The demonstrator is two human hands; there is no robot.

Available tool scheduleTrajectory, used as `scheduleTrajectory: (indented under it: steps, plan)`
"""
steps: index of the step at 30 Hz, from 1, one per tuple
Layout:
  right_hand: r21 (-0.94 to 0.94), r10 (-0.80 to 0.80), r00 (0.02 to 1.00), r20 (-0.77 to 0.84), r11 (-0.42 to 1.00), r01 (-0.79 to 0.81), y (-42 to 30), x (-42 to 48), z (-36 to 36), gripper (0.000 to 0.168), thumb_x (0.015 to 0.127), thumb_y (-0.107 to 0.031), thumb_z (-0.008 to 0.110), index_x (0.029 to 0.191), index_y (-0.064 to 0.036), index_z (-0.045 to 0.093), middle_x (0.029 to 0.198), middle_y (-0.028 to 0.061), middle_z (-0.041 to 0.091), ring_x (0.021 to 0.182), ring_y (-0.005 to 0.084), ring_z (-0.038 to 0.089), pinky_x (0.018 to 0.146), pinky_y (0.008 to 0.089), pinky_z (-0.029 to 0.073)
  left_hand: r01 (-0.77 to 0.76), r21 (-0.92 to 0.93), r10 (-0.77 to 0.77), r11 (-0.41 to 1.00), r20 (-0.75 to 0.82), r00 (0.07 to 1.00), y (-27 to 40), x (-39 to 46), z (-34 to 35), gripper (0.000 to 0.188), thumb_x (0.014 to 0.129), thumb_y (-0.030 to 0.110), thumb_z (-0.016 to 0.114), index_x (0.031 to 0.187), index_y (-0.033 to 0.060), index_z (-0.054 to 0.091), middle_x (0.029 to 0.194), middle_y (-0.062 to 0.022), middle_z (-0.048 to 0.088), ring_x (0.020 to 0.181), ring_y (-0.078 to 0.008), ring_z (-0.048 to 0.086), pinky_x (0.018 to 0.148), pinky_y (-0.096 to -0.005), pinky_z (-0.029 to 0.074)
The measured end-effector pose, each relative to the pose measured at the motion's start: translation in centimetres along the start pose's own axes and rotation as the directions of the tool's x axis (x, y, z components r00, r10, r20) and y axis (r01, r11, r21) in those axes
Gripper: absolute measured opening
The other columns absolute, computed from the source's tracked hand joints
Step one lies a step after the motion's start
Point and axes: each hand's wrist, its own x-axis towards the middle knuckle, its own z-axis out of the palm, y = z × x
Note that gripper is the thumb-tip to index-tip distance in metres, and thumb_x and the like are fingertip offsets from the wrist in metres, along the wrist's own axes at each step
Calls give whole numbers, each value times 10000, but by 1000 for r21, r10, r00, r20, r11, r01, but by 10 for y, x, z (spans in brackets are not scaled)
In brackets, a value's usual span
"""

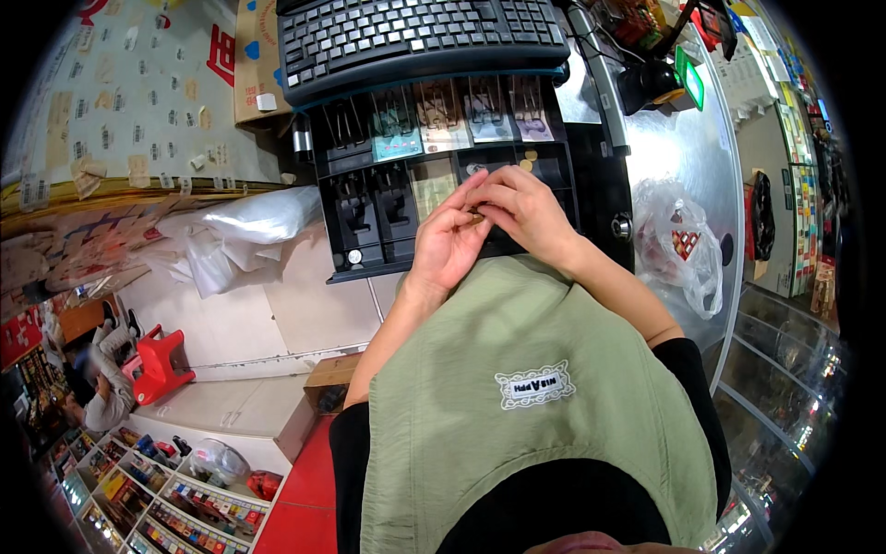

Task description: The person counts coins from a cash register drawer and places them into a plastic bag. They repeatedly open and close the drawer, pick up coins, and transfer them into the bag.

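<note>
My left hand (450, 242) and my right hand (529, 208) meet over the near part of an open cash drawer (450, 156). Their fingertips close on a small brass-coloured object (476, 219), perhaps a coin; the fingers hide most of it. Green banknotes (434, 183) lie in the compartment just beyond my left hand. Past my right fingertips are a silver coin (475, 168) and gold-coloured coins (527, 162). Along the back row, wire clips hold down teal banknotes (397, 142), brown banknotes (443, 135), blue banknotes (491, 124) and purple banknotes (534, 128).
A black keyboard (422, 34) sits above the drawer's far side. To the right, a plastic bag (682, 242) rests on the metal-and-glass counter (664, 131). White plastic bags (242, 228) hang at left. A person (107, 395) sits beyond, near a red stool (160, 365).
</note>
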Motion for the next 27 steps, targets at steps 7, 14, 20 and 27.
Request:
scheduleTrajectory:
  steps: [7, 14, 20, 27]
  plan:
    - [92, 100, 995, -30, 991, -97, 3, -1, -4, 130, 762, -75, 686, 891, -89, 698, 866, 79, 654, 801, 254, 619, 700, 335, 508, 32, -24, -31, 999, 34, 999, 0, -1, -4, 588, 796, -74, 353, 1382, -101, 323, 1306, -191, 474, 1214, -236, 478, 1087, -362, 371]
    - [450, 352, 936, -3, 836, -313, 4, -1, -2, 114, 802, -62, 668, 910, -33, 688, 850, 95, 668, 760, 203, 651, 654, 295, 509, -21, -4, 20, 1000, -69, 997, -2, -2, 2, 446, 915, 32, 400, 1337, -111, 371, 1298, -212, 480, 1236, -271, 477, 1106, -390, 357]
    - [177, 375, 916, -144, 920, -349, 29, 0, -4, 124, 828, -55, 640, 940, -16, 678, 878, 114, 663, 760, 220, 647, 662, 291, 505, -44, 133, 64, 990, -148, 987, 3, -6, -24, 276, 992, 178, 450, 1121, -45, 551, 1008, -134, 628, 849, -204, 615, 763, -303, 524]
    - [99, 305, 919, -248, 952, -289, 44, -2, -10, 160, 842, -40, 609, 983, -35, 685, 930, 130, 667, 810, 275, 653, 696, 320, 516, -38, 138, 64, 990, -192, 979, -1, -9, -18, 246, 1003, 230, 458, 993, 8, 563, 766, -58, 559, 576, -118, 403, 530, -238, 341]
